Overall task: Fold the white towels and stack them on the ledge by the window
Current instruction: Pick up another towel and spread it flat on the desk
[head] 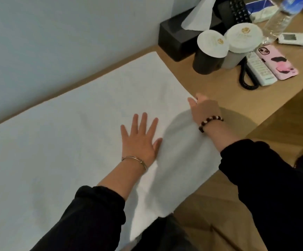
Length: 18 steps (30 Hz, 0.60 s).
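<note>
Towel (74,133), white, lies spread flat along the wooden ledge (219,87), its far long side against the pale wall. From the head view, the left hand (139,140) rests palm down on the cloth near its right end, fingers straight and spread wide. The right hand (204,109) is at the towel's short right edge, thumb on top of the cloth and the other fingers curled at the edge, pinching it. Both arms wear black sleeves, with a thin bangle on the left wrist and a bead bracelet on the right. Further right on the ledge, apart from the towel, stand a black tissue box (176,38), two lidded cups (206,57), a white remote (261,69), a pink phone (277,62) and a water bottle (281,19)
</note>
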Each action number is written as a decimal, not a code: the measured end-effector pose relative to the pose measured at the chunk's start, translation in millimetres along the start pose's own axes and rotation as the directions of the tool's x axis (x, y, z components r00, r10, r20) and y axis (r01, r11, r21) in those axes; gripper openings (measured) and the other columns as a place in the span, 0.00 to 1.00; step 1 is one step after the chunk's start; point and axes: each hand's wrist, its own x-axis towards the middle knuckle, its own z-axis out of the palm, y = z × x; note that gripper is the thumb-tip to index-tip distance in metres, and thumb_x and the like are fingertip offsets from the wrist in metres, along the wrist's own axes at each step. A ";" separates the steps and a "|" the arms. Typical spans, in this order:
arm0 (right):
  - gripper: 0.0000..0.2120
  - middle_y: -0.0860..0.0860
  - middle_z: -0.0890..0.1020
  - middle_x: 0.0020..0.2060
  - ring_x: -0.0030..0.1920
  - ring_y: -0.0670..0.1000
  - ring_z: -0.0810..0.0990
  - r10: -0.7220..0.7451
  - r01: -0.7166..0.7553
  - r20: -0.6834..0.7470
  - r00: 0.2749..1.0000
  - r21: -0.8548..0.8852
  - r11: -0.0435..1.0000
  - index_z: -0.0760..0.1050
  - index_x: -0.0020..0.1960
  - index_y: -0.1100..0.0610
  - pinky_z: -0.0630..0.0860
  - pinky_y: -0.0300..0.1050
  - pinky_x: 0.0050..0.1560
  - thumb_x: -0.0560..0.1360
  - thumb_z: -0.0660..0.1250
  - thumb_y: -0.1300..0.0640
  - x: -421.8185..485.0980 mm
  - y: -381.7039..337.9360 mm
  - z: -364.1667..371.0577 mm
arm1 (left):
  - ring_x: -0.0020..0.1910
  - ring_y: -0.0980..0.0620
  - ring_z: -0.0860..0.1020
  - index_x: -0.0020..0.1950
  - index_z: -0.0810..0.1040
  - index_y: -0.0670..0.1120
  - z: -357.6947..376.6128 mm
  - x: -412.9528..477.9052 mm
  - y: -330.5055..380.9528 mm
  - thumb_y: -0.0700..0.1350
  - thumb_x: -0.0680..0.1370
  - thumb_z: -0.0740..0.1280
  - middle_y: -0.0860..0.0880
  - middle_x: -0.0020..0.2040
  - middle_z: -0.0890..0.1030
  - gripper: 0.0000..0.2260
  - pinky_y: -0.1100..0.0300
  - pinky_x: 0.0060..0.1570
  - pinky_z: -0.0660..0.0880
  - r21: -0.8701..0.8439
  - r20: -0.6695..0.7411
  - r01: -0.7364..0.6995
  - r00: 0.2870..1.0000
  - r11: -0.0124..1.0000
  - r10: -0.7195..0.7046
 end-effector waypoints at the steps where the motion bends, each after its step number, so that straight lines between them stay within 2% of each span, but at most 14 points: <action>1: 0.15 0.58 0.75 0.40 0.48 0.61 0.76 0.043 -0.044 0.020 0.999 0.061 0.997 0.70 0.46 0.60 0.63 0.46 0.41 0.81 0.55 0.49 5.6 5.1 -5.2 | 0.76 0.46 0.37 0.76 0.37 0.58 3.1 -1.3 -2.8 0.61 0.77 0.37 0.51 0.78 0.39 0.27 0.39 0.70 0.42 0.034 -0.016 -0.006 1.000 0.999 0.006; 4: 0.20 0.56 0.73 0.39 0.45 0.59 0.74 0.239 -0.241 0.036 0.970 0.224 0.944 0.74 0.46 0.62 0.66 0.47 0.42 0.81 0.55 0.47 4.9 29.9 -25.6 | 0.76 0.47 0.38 0.76 0.37 0.58 6.5 -0.2 -6.9 0.61 0.75 0.36 0.52 0.78 0.40 0.29 0.40 0.71 0.43 0.044 -0.059 -0.005 0.998 0.999 0.007; 6: 0.24 0.59 0.74 0.39 0.40 0.57 0.72 0.295 -0.302 0.066 0.953 0.230 0.925 0.74 0.46 0.63 0.65 0.46 0.40 0.82 0.50 0.45 -18.8 47.6 -33.1 | 0.76 0.47 0.39 0.76 0.39 0.57 6.3 1.1 -4.6 0.60 0.76 0.38 0.52 0.78 0.42 0.29 0.40 0.71 0.44 0.031 -0.064 -0.004 0.998 0.999 0.006; 8: 0.24 0.57 0.75 0.34 0.32 0.54 0.68 0.206 -0.206 0.008 0.979 0.077 0.976 0.70 0.40 0.61 0.60 0.44 0.31 0.82 0.46 0.47 -57.0 57.1 -23.8 | 0.76 0.47 0.40 0.77 0.40 0.57 5.6 0.0 -4.8 0.59 0.77 0.40 0.52 0.78 0.43 0.28 0.40 0.71 0.45 0.030 -0.072 -0.001 0.997 1.000 0.003; 10: 0.22 0.51 0.73 0.28 0.28 0.51 0.68 0.099 -0.097 -0.068 0.993 0.027 0.995 0.68 0.36 0.57 0.57 0.42 0.27 0.82 0.48 0.46 -92.6 58.4 -18.3 | 0.76 0.47 0.40 0.77 0.40 0.57 5.3 -1.2 -7.0 0.58 0.77 0.41 0.52 0.78 0.42 0.28 0.41 0.71 0.44 0.023 -0.082 -0.003 0.997 1.000 0.005; 12: 0.21 0.53 0.76 0.31 0.32 0.55 0.73 0.135 -0.132 -0.107 0.985 0.031 0.991 0.70 0.39 0.57 0.62 0.44 0.31 0.81 0.50 0.45 -97.0 65.7 -19.7 | 0.76 0.48 0.41 0.77 0.42 0.56 4.9 -1.3 -8.0 0.57 0.77 0.41 0.52 0.78 0.43 0.28 0.41 0.71 0.44 0.020 -0.098 -0.020 0.995 1.000 0.022; 15: 0.21 0.60 0.79 0.43 0.43 0.60 0.76 0.338 -0.325 -0.111 0.934 0.118 0.938 0.74 0.47 0.61 0.64 0.45 0.40 0.81 0.52 0.46 -73.7 73.4 -27.0 | 0.77 0.48 0.42 0.77 0.44 0.56 5.6 -1.2 -7.7 0.57 0.76 0.41 0.52 0.78 0.45 0.28 0.41 0.72 0.45 0.004 -0.113 -0.022 0.993 1.000 0.023; 18: 0.20 0.56 0.75 0.36 0.37 0.56 0.71 0.398 -0.365 -0.168 0.902 0.200 0.910 0.75 0.47 0.60 0.62 0.45 0.36 0.81 0.51 0.47 -76.0 69.0 -20.4 | 0.77 0.48 0.43 0.77 0.46 0.55 4.6 0.1 -7.0 0.56 0.77 0.44 0.52 0.78 0.46 0.28 0.41 0.72 0.45 -0.007 -0.123 -0.017 0.992 1.000 0.016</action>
